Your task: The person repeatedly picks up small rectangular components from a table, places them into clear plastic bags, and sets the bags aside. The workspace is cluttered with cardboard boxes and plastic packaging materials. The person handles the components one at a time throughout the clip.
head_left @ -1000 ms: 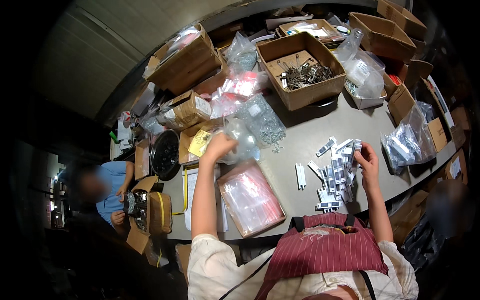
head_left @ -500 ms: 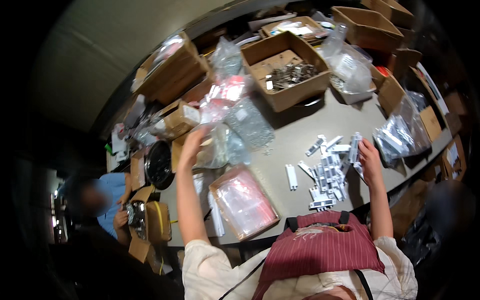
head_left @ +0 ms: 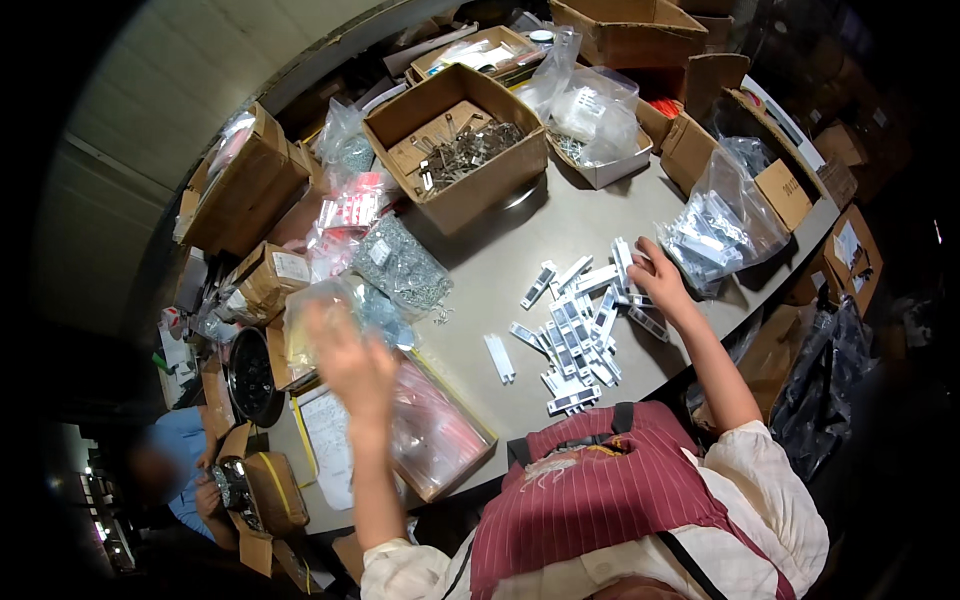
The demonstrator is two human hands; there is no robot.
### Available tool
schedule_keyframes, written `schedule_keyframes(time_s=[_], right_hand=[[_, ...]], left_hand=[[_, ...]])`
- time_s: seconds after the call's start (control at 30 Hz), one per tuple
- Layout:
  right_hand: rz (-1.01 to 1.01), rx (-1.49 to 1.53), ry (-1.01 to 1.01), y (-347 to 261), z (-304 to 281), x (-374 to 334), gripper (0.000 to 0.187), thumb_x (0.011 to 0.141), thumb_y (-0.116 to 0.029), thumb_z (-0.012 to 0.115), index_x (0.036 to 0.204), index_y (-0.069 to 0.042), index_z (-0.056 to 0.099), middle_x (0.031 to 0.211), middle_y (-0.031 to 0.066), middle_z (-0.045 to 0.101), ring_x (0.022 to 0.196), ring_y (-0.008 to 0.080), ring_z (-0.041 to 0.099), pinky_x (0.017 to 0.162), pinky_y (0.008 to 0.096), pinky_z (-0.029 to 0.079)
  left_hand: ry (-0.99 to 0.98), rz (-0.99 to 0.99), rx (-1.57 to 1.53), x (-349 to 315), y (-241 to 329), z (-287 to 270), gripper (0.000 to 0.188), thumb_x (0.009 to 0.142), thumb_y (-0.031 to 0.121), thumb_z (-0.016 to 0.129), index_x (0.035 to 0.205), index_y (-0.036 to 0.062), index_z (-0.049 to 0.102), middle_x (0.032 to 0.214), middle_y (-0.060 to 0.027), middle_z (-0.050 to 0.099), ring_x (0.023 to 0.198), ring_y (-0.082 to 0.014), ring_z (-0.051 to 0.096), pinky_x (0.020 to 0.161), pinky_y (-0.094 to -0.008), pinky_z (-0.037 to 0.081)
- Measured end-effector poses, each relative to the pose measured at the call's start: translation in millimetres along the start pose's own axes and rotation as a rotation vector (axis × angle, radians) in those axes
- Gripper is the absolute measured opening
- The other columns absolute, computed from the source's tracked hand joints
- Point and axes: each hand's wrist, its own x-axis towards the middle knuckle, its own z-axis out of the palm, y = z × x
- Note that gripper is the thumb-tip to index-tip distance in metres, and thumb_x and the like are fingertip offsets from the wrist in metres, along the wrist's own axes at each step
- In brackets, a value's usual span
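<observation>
At the far left, we see a co-worker's blue sleeve [head_left: 183, 468] beside an open carton [head_left: 279, 490]. Next comes a black round tray [head_left: 252, 378] at the table's edge. Our left hand [head_left: 352, 362] is above the left part of the table, near a clear plastic bag [head_left: 372, 310]; it is blurred, so we cannot tell if it is open or holds something. To its right, partly behind our forearm, a shallow box [head_left: 476, 455] carries flat clear bags [head_left: 432, 415], in which we notice no white pieces.

Further right, what seem to be two white pieces [head_left: 499, 358] lie neatly side by side, apart from the others. This is the only ordered group that we find. The loose pile [head_left: 575, 340] of similar pieces, with dark windows, is in the middle front and crosses in many directions, so we judge that most remains unsorted. At its right edge, our right hand [head_left: 658, 278] pinches one upright white piece [head_left: 621, 260] between the fingers. At the far right, a clear bag [head_left: 718, 235] contains more such pieces.
</observation>
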Motion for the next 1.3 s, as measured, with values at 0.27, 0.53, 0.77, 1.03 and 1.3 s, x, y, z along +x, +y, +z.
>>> schedule_keyframes(time_s=[0.27, 0.53, 0.77, 1.03, 1.3], right_hand=[[-0.345, -0.812, -0.426, 2.8, -23.2, -91.2, 0.124, 0.072, -0.069, 0.075, 0.16, -0.007, 0.015, 0.163, 0.0316, 0.003, 0.149, 0.0555, 0.007, 0.114, 0.0722, 0.012], [-0.542, -0.761, -0.28, 30.5, 16.9, -38.1, 0.109, 0.066, -0.048, 0.082, 0.155, -0.008, 0.032, 0.163, 0.0246, 0.017, 0.149, 0.0478, 0.018, 0.117, 0.063, 0.016], [-0.723, -0.51, -0.303, 14.5, 16.3, 11.7, 0.075, 0.079, -0.006, 0.065, 0.15, -0.002, 0.04, 0.161, 0.0275, 0.021, 0.146, 0.0486, 0.025, 0.12, 0.0518, 0.021], [-0.954, -0.624, -0.926, 17.9, 35.4, -30.1, 0.054, 0.087, -0.013, 0.063, 0.138, -0.004, 0.05, 0.152, 0.0231, 0.039, 0.142, 0.0409, 0.037, 0.119, 0.0601, 0.022], [-0.769, -0.505, -0.774, 13.8, 96.0, -29.1, 0.058, 0.085, -0.016, 0.069, 0.134, 0.006, 0.048, 0.151, 0.0275, 0.037, 0.136, 0.0462, 0.04, 0.11, 0.0499, 0.037]], left_hand=[[-0.837, 0.098, -0.502, -156.4, 149.1, 66.6, 0.124, 0.064, 0.058, 0.084, 0.161, 0.0169, 0.019, 0.16, -0.038, 0.001, 0.147, -0.0591, 0.008, 0.103, -0.0827, 0.015], [-0.594, 0.091, -0.546, -114.1, 195.8, 134.9, 0.138, 0.063, 0.062, 0.083, 0.154, -0.0113, 0.009, 0.155, -0.0397, 0.02, 0.149, -0.0521, 0.012, 0.111, -0.0746, 0.012], [-0.348, 0.017, -0.595, -72.0, 228.1, 138.3, 0.052, 0.088, 0.001, 0.058, 0.139, -0.0021, 0.049, 0.153, -0.0271, 0.033, 0.145, -0.0442, 0.029, 0.116, -0.0653, 0.02], [-0.477, -0.18, -0.491, -192.8, 220.8, 73.5, 0.047, 0.089, 0.003, 0.06, 0.135, -0.0037, 0.053, 0.15, -0.0278, 0.038, 0.142, -0.0461, 0.033, 0.116, -0.0624, 0.024], [-0.226, -0.823, -0.222, -267.2, 201.9, 18.4, 0.052, 0.091, 0.008, 0.062, 0.138, -0.0074, 0.046, 0.154, -0.0348, 0.025, 0.14, -0.0531, 0.031, 0.117, -0.0521, 0.029]])
